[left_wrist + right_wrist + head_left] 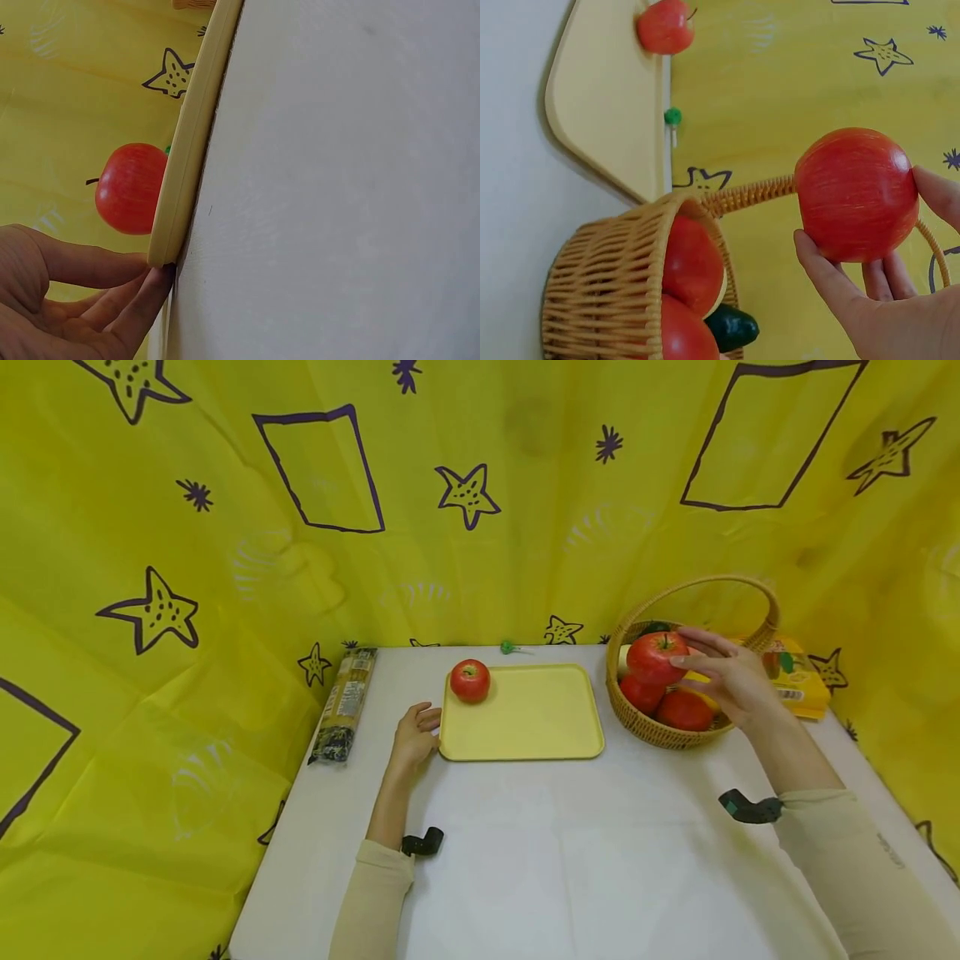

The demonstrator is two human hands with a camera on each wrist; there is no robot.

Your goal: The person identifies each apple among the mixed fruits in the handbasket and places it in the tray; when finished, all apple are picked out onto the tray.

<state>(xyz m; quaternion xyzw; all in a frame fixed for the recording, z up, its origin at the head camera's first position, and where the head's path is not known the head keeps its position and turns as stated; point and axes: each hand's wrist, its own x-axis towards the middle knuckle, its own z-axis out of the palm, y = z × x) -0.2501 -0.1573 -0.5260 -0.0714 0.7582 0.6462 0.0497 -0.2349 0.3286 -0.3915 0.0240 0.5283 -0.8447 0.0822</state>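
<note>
My right hand (731,681) grips a red apple (654,658) between thumb and fingers, held above the wicker basket (667,735). In the right wrist view this apple (857,195) is lifted over the basket's rim. Inside the basket lie more red fruits (692,262) and a dark green vegetable (732,328). At the left edge of a pale yellow tray (525,718), my left hand (415,739) pinches the rim; the left wrist view shows its thumb (112,268) against the tray's edge. Another red apple (470,681) sits on the tray's far left corner.
A long packaged item (345,706) in clear wrap lies at the table's left side. Behind the tray is a small green-headed object (510,647). A yellow package (802,681) stands right of the basket. Yellow patterned cloth (480,568) hangs around the white table (525,852).
</note>
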